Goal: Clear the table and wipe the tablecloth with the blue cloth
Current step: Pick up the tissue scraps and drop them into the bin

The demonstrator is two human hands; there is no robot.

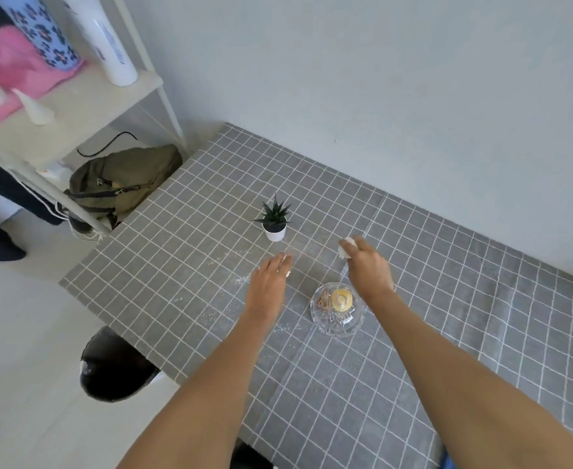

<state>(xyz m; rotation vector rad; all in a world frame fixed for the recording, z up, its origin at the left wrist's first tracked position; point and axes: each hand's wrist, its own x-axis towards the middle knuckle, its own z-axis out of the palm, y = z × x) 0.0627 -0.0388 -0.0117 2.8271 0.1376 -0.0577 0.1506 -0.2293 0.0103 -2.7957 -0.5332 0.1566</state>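
Note:
A grey checked tablecloth (183, 252) covers the table and has white crumbs scattered across its left half. A small potted succulent (274, 221) in a white pot stands near the middle. A clear glass bowl (337, 308) holding a yellow tape roll and small clips sits between my forearms. My left hand (270, 282) lies flat on the cloth, fingers extended, with a small white scrap under its fingertips. My right hand (368, 265) is closed around a crumpled white paper (345, 249) just beyond the bowl. No blue cloth is in view.
A white shelf unit (75, 106) stands at the left with bottles and a pink cloth on it. An olive backpack (122, 181) lies on the floor beside the table. A black bin (114, 365) sits under the table's left edge. A grey wall runs behind the table.

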